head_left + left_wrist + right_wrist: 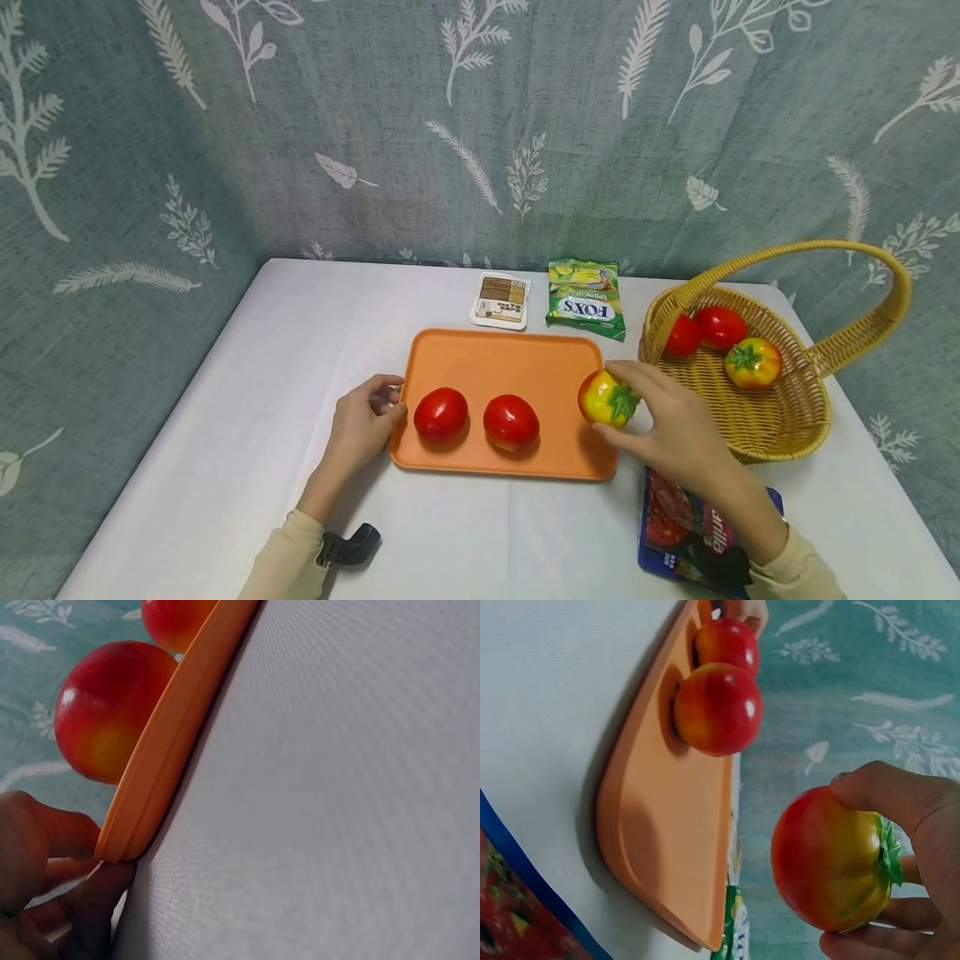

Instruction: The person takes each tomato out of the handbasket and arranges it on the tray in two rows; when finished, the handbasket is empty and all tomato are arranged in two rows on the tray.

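Note:
In the head view my right hand (678, 425) holds a red and yellow tomato (606, 398) over the right end of an orange tray (495, 358). The right wrist view shows the tomato (829, 859) between thumb and fingers, its green leafy top turned toward the palm and its body clear of the tray (679, 825). Two red tomatoes, one at left (441, 415) and one near the middle (512, 422), sit on the tray. With curled fingers my left hand (363, 421) grips the tray's left edge; the left wrist view shows fingertips at the rim (161, 750).
A wicker basket (712, 417) with a tall handle stands at right, with two red tomatoes and a yellow-red tomato (753, 363) inside. Behind the tray lie a green Fox's packet (585, 296) and a small white-edged packet (501, 301). A blue-edged pack (667, 517) lies under my right forearm.

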A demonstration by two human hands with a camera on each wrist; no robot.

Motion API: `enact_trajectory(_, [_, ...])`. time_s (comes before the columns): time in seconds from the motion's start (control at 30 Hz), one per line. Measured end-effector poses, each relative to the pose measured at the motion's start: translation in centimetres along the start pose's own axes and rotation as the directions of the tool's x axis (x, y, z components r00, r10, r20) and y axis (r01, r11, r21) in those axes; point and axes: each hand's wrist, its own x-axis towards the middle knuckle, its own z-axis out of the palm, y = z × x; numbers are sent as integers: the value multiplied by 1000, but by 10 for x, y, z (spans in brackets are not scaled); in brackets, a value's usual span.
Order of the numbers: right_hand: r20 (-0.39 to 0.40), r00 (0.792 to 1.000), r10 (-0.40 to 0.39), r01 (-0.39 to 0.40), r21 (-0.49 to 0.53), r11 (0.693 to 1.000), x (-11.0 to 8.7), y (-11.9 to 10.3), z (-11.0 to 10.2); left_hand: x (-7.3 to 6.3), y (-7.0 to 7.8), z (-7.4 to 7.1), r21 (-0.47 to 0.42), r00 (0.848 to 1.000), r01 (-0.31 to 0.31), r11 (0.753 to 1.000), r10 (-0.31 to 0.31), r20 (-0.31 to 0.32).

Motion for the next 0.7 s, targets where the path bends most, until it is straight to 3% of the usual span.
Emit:
enact_trajectory(0.27, [82, 996, 47, -47, 8, 999, 1, 0, 12, 0, -1, 0, -6, 1000, -15, 1000, 15, -7])
enact_trajectory(0.7, [152, 987, 51, -54, 17, 998, -2, -2, 27, 0, -1, 0, -6, 1000, -18, 1000, 18, -7])
